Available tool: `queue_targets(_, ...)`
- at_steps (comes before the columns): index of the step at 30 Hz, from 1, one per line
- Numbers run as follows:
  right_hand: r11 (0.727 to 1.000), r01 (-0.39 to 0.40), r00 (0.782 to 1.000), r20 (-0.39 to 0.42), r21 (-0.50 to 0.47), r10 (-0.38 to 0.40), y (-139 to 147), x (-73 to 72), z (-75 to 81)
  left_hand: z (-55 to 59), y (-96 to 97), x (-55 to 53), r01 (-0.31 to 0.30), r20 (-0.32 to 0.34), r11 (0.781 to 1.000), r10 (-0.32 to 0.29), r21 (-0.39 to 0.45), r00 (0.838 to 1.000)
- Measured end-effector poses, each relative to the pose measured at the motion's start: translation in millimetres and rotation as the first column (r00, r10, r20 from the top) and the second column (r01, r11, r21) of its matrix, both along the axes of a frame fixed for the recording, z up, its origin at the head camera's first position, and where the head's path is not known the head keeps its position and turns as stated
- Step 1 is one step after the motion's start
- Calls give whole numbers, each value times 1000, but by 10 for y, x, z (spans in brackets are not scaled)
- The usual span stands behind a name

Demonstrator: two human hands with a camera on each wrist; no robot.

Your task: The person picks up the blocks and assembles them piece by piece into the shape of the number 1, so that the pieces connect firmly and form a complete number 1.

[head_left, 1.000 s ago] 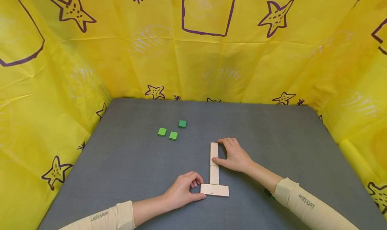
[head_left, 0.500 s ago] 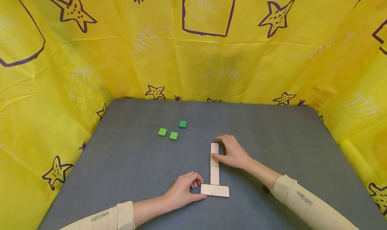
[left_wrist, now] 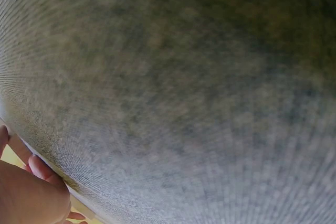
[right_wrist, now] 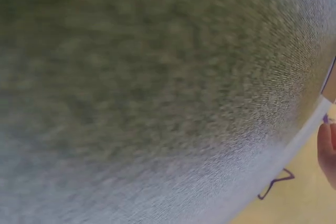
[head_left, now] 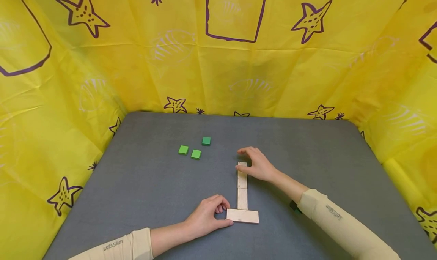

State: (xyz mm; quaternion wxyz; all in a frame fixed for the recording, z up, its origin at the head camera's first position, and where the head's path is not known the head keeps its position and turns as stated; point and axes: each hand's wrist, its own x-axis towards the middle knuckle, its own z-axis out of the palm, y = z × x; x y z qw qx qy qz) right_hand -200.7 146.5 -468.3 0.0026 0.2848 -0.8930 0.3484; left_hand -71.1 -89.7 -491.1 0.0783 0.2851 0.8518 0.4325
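Three pale wooden blocks lie in an upside-down T. The crosswise block (head_left: 243,216) is nearest me, and my left hand (head_left: 206,213) pinches its left end between thumb and index finger. From its far edge, a middle block (head_left: 242,199) and a far block (head_left: 242,181) run away end to end. My right hand (head_left: 257,165) hovers over the far block's far end, thumb and fingers spread, holding nothing. In the left wrist view my left hand (left_wrist: 31,195) shows in the lower corner. Fingertips of my right hand (right_wrist: 328,153) show at the right wrist view's edge.
Two light green square blocks (head_left: 183,150) (head_left: 196,154) and one darker green block (head_left: 206,141) lie farther back, left of the wooden blocks. A dark green thing (head_left: 295,207) is partly hidden under my right sleeve. Yellow patterned cloth (head_left: 218,74) walls the grey table (head_left: 143,184).
My right hand has moved away from me and slightly left, off the far block's right side to above its far end. My left hand and the wooden blocks have stayed in place.
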Motion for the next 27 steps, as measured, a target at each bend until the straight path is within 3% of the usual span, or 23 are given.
queue_targets(15,997,28,982,191,-73,-13,-179,-275,35,-6,1,-2,-1,-1,1000,1,7,1000)
queue_targets(27,1000,21,978,208,-18,-17,-304,-436,34,9,3,2,0,-20,1000,0,5,1000)
